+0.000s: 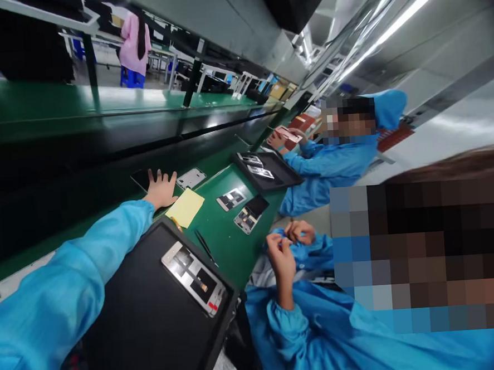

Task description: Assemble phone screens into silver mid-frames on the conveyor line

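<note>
My left hand (161,191) reaches across from the lower left in a blue sleeve, palm down with the fingers spread. It lies over the right part of a dark, flat panel (139,179) that looks like a phone screen; whether it presses on it, I cannot tell. A white phone frame (191,178) lies just right of the fingers, and a yellow paper pad (186,207) is below them. Under my forearm stands a black tray (130,320) with an opened white phone (194,278) in it. My right hand is out of view.
On the green bench (227,239) lie black tweezers (206,246) and two opened phones (231,199) (251,214). Beyond is another black tray (282,169) with phone parts. A co-worker's hands (281,252) are close at the right; a farther co-worker holds a pinkish phone part (289,134).
</note>
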The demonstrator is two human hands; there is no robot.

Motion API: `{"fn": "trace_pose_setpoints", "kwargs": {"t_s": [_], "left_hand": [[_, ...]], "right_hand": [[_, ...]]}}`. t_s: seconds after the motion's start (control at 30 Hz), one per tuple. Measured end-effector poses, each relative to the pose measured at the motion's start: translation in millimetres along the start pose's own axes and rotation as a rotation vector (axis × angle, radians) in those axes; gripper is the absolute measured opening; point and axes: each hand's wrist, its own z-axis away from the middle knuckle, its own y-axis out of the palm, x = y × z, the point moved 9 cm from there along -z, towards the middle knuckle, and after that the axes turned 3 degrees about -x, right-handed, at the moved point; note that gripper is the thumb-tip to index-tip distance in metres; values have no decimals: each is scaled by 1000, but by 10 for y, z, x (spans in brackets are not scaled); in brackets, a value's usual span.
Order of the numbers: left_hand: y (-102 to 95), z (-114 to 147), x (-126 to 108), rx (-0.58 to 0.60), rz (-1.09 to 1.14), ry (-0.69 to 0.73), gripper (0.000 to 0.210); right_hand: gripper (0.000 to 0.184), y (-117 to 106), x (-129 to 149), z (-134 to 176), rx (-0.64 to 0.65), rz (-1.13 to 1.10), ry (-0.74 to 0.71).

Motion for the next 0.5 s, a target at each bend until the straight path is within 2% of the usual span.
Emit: {"fn": "trace_pose_setpoints", "kwargs": {"t_s": [0.03, 0.1, 0.17, 0.23, 0.3, 0.4, 0.5], "left_hand": [[64, -99, -35, 9, -2, 1, 82], [165, -270, -84, 24, 3, 9, 88], [233, -418, -140, 27, 21, 27, 94], [284, -543, -214, 13, 50, 41, 96], [330, -640, -299, -10, 90, 44, 92], [350, -724, -412, -47, 175, 45, 74], [192, -727, -397, -90, 284, 53, 66]], "right_hand": [[24, 35, -15, -28, 4, 395, -141], [32, 241, -67, 44, 66, 1142, -402], [27, 487, -216, 183, 201, 1825, -668], [22, 628, -428, 301, 379, 2378, -953], [26, 636, -633, 368, 572, 2805, -1249], [33, 483, -818, 370, 824, 3294, -1636], [40, 300, -829, 327, 992, 3672, -1920]]}}
